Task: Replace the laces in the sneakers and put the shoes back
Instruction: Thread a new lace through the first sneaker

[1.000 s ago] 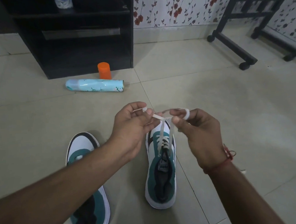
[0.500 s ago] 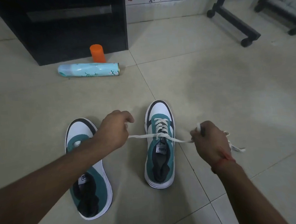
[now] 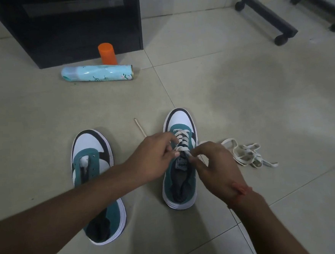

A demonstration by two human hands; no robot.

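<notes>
Two teal, white and black sneakers stand side by side on the floor tiles. The right sneaker [image 3: 179,124] carries a white lace [image 3: 181,138] crossed through its eyelets. My left hand [image 3: 155,157] and my right hand [image 3: 216,163] meet over its tongue, each pinching a part of that lace near the top eyelets. One lace end [image 3: 140,127] trails on the floor left of the shoe. The left sneaker [image 3: 92,152] has no lace and shows bare eyelets. A loose white lace [image 3: 248,155] lies bundled on the floor to the right of the hands.
A pale blue spray can [image 3: 97,73] lies on its side farther off, an orange cap [image 3: 107,53] standing behind it. A black cabinet [image 3: 72,28] stands at the back left. Black wheeled frame legs [image 3: 268,16] are at the back right.
My hands, which were pulling the lace ends apart to the sides half a second ago, have come together over the right sneaker's tongue. The camera has tilted down slightly.
</notes>
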